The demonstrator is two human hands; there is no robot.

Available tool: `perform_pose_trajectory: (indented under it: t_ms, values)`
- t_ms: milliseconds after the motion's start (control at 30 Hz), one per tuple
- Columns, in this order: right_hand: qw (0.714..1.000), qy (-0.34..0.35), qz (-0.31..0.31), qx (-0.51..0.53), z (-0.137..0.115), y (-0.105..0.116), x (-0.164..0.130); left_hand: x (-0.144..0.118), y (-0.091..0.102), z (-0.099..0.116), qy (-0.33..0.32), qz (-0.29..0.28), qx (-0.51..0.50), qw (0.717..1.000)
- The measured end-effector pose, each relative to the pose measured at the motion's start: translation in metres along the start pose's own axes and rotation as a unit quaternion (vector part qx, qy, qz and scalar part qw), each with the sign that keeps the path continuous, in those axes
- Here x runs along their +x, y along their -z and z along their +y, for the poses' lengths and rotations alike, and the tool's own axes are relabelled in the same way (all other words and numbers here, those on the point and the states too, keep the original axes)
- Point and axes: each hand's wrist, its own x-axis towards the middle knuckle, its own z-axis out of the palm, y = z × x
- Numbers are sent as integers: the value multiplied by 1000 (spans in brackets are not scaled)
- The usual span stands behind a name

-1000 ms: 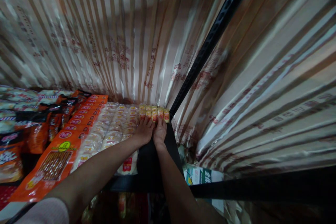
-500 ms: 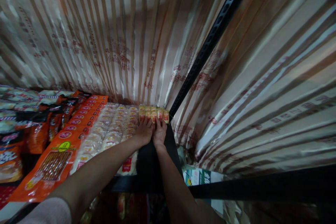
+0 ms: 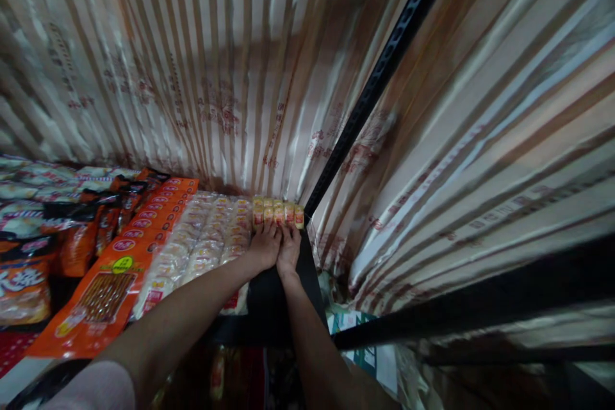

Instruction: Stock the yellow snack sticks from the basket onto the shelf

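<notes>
Striped curtain [image 3: 230, 70] fills most of the view, hanging behind and beside a dark shelf [image 3: 273, 307], with a black perforated upright [image 3: 379, 77] rising from the shelf's far right corner. Orange snack bags [image 3: 110, 282] lie in a row on the shelf's left part, and pale wrapped packets [image 3: 202, 243] lie in rows beside them. Both bare forearms reach to the back of the shelf. The left hand [image 3: 264, 247] and the right hand [image 3: 288, 251] sit side by side, touching, fingers spread flat against a short row of small yellow packs [image 3: 277, 211] standing at the rear corner, pressing rather than clasping them.
</notes>
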Motion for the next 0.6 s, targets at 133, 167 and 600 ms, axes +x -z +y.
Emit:
perform_pose_trajectory:
  t_ms: [133, 167, 600]
  values:
    - [999, 16, -1, -46, -12, 11, -14, -16, 10, 7, -2, 3, -12, 1000]
    - [998, 20, -4, -66, -14, 14, -19, -20, 13, 9, -2, 2, -17, 1000]
    - [995, -21, -23, -90, -38, 42, -67, -70, 10, 32, -37, 12, -145, 989]
